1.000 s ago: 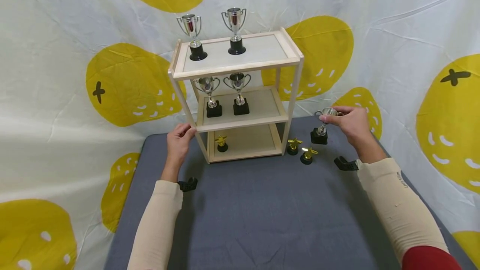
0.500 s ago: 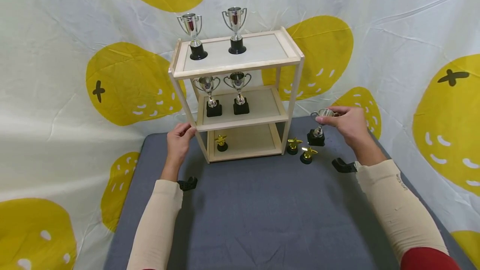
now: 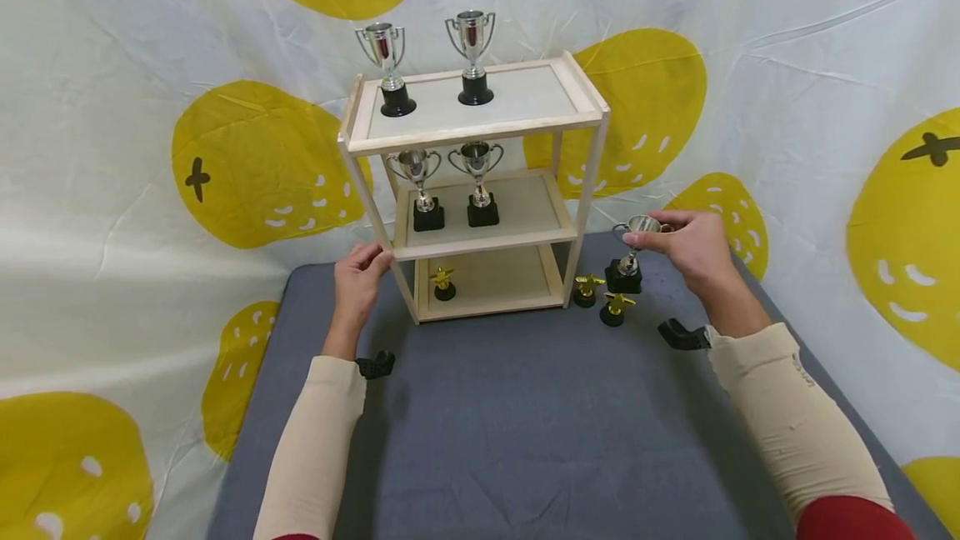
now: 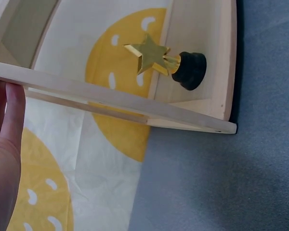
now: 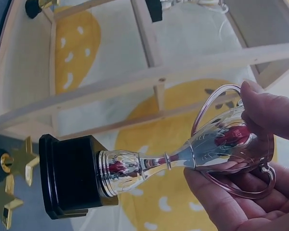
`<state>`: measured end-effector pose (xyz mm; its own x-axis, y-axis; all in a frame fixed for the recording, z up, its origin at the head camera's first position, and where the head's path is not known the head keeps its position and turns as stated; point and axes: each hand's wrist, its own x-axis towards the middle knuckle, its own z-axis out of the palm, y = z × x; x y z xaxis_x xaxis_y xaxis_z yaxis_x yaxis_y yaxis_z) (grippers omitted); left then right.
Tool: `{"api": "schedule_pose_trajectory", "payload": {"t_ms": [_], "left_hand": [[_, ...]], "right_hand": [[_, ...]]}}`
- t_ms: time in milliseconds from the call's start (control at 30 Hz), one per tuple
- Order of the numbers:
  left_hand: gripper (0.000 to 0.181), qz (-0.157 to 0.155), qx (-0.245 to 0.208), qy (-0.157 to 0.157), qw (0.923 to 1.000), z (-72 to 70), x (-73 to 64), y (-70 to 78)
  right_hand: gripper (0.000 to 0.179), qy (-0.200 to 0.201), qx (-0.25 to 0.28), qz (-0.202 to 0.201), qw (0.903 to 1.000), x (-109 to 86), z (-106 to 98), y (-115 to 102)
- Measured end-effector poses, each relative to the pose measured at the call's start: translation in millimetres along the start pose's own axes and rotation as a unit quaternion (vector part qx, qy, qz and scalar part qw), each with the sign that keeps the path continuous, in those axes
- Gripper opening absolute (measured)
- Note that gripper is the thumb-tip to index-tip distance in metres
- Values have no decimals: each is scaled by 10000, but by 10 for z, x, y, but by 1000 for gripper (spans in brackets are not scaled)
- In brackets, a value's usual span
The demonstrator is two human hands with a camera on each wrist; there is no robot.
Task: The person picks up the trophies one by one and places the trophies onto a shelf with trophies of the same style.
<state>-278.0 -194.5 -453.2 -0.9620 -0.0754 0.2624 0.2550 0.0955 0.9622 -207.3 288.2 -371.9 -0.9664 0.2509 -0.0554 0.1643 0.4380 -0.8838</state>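
My right hand pinches a silver trophy cup by its bowl, thumb on the near side. Its square black base hangs close to two gold star trophies right of the wooden shelf. One star trophy stands by the shelf's front right leg, the other a little nearer. At the shelf's left front post, my left hand holds on with thumb and fingers at middle-tier height. In the left wrist view, fingertips meet the post, partly hidden behind it.
Two silver cups, one left and one right, stand on the top tier. Two more, left and right, occupy the middle tier's left half. A gold star trophy stands at the bottom tier's left. Grey cloth covers the table.
My right hand has carried the silver trophy cup a little left, closer to the shelf and the star trophies. My left hand stays on the post.
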Motion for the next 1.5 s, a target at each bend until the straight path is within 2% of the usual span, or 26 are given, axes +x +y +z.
{"api": "schedule_pose_trajectory", "payload": {"t_ms": [300,533,767,1167,1500], "left_hand": [[33,139,-82,9,9999,-4,-5,-2],[34,-65,-144,-37,9999,-1,26,3],[32,65,-303,-104,9995,-19,59,3],[35,178,11,-89,9998,-9,-28,-18],[34,120,2,-19,9999,-8,-7,-14]], "right_hand": [[79,-90,35,-135,9999,-133,46,-112],[73,-122,88,-400,9991,-222,75,-210],[68,-184,162,-578,9980,-318,103,-391],[56,-364,524,-1147,9914,-457,256,-606],[55,-450,488,-1189,9907,-457,325,-770]]}}
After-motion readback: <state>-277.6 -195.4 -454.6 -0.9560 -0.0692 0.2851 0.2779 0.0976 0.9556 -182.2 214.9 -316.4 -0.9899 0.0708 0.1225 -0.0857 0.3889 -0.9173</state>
